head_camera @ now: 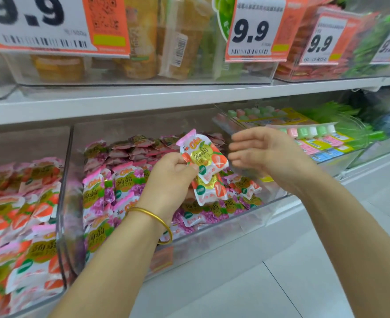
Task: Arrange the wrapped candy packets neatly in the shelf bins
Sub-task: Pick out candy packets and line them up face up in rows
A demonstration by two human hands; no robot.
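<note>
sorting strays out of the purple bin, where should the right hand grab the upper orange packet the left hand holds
Pinch the upper orange packet at its free right edge, coming from the right. The left hand pinches its left edge; the right hand is open just beside the flat free edge.

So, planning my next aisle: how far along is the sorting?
Done: rear purple packets in the middle bin sit in tidy rows. In hand: the left hand pinches orange packets; the right hand is open. Left: stray orange packets among the purple front pile.
</note>
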